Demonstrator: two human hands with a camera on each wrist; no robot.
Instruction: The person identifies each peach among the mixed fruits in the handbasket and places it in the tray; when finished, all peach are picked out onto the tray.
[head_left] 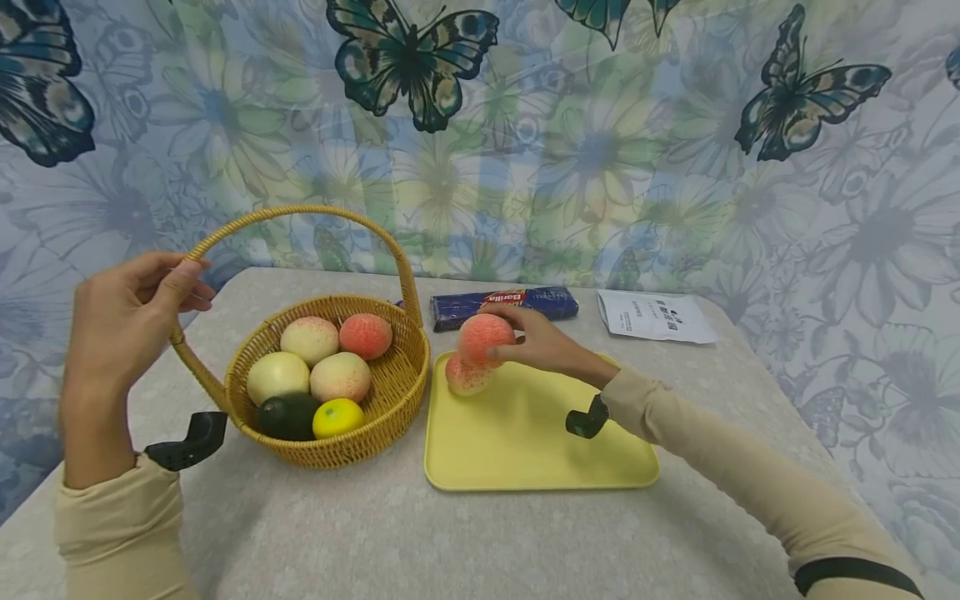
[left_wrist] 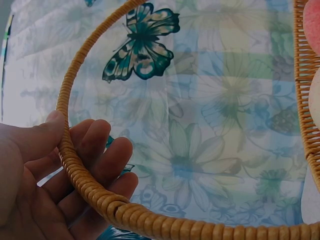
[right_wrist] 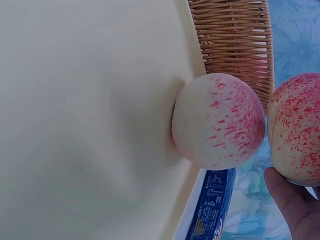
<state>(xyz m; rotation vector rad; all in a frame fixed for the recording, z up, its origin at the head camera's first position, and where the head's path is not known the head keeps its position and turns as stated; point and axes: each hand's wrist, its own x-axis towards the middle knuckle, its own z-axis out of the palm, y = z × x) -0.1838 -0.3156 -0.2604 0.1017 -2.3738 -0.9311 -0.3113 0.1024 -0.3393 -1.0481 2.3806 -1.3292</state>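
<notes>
My left hand (head_left: 120, 325) grips the arched handle (left_wrist: 82, 172) of a wicker basket (head_left: 408, 408), thumb on one side and curled fingers on the other. Inside the basket lie several pale and reddish peaches (head_left: 341, 377), a yellow lemon (head_left: 339, 417) and a dark green avocado (head_left: 288, 416). Over the left end of a yellow tray (head_left: 547, 442), my right hand (head_left: 542, 340) holds a red-speckled peach (right_wrist: 300, 130) between thumb and fingers. Another peach (right_wrist: 217, 122), paler with red flecks, rests on the tray right below it.
Behind the tray lies a dark blue Barilla pasta pack (head_left: 540, 302). To its right is a white printed pouch (head_left: 656, 317). A butterfly-patterned cloth (head_left: 600, 167) hangs behind the table (head_left: 337, 533). The basket stands close to the tray's left edge.
</notes>
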